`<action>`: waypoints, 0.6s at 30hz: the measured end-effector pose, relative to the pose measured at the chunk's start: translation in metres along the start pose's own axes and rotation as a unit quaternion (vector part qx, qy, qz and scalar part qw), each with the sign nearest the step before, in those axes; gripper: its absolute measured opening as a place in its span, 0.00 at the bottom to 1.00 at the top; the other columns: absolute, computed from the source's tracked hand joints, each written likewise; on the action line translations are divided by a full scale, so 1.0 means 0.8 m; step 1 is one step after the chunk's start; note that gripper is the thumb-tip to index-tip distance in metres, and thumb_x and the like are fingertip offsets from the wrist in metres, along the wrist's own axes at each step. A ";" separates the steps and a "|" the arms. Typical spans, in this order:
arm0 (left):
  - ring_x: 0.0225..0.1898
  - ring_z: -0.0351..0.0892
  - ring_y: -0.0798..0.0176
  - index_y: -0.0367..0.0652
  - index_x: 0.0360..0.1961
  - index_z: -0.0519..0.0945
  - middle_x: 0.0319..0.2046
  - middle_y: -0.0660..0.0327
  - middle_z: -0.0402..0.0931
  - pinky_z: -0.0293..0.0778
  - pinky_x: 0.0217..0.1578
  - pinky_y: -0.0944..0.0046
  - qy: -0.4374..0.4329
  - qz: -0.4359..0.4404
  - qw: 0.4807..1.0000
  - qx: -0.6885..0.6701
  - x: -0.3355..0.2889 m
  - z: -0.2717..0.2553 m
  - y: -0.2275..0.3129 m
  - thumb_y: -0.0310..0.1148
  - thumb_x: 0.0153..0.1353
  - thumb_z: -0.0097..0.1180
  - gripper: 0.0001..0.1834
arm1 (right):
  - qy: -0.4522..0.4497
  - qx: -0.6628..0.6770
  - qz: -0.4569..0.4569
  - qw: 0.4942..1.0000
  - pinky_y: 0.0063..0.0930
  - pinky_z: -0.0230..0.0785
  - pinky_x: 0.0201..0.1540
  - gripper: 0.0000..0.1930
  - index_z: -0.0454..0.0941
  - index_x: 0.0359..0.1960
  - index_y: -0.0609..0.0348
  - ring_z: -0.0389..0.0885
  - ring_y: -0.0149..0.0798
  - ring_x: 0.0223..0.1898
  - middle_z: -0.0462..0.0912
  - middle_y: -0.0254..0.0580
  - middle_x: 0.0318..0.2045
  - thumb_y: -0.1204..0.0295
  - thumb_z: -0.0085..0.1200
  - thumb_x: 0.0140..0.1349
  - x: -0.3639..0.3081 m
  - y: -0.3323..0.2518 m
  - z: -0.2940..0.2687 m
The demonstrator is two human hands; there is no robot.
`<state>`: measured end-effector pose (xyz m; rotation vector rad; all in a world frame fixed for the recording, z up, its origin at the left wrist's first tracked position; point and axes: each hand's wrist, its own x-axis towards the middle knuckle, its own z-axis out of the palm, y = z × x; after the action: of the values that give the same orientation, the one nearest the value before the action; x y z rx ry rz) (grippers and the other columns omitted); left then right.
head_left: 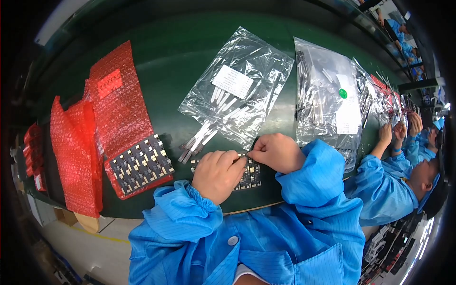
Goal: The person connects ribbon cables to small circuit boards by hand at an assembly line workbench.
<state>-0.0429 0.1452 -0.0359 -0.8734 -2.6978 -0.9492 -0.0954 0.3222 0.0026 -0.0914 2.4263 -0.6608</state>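
Observation:
A dark circuit board panel (250,178) with rows of small light parts lies on the green table in front of me, partly hidden under my hands. My left hand (219,175) rests over its left side, fingers curled down and pressing on it, thumb and index tip close together. At the panel's upper edge my right hand (277,153) is closed in a pinch; what its fingertips hold is too small to make out. Just beyond, thin silver-and-dark strips (202,137) stick out from a clear plastic bag (259,61) with a white label.
At left, another circuit board panel (142,164) lies on a red bubble-wrap bag (118,109), beside a second red bubble bag (76,156). More clear bags (323,90) of strips lie at right. Co-workers in blue (387,187) sit along the table's right side.

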 end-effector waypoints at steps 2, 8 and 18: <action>0.33 0.71 0.59 0.44 0.36 0.78 0.33 0.63 0.70 0.68 0.36 0.60 0.001 0.004 1.000 0.000 0.000 -0.001 0.000 0.29 0.42 0.62 0.16 | -0.005 -0.002 0.000 1.000 0.32 0.72 0.32 0.12 0.81 0.27 0.56 0.81 0.42 0.26 0.81 0.43 0.23 0.61 0.59 0.50 0.000 0.000 -0.001; 0.33 0.71 0.59 0.45 0.36 0.78 0.32 0.64 0.69 0.68 0.35 0.60 -0.002 0.003 1.000 0.013 0.002 0.002 0.001 0.29 0.43 0.61 0.15 | -0.004 -0.022 0.002 1.000 0.33 0.73 0.33 0.11 0.82 0.28 0.55 0.81 0.43 0.28 0.82 0.43 0.24 0.61 0.58 0.50 0.000 -0.003 -0.002; 0.32 0.70 0.61 0.44 0.35 0.78 0.30 0.65 0.69 0.67 0.33 0.61 -0.003 0.005 1.000 0.025 0.003 0.002 0.002 0.30 0.44 0.60 0.14 | -0.006 -0.030 0.002 1.000 0.33 0.73 0.33 0.12 0.81 0.28 0.55 0.81 0.43 0.28 0.82 0.43 0.25 0.60 0.58 0.50 -0.001 -0.005 -0.004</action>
<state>-0.0441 0.1488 -0.0355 -0.8815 -2.7057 -0.8756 -0.0968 0.3202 0.0069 -0.1137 2.4336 -0.5836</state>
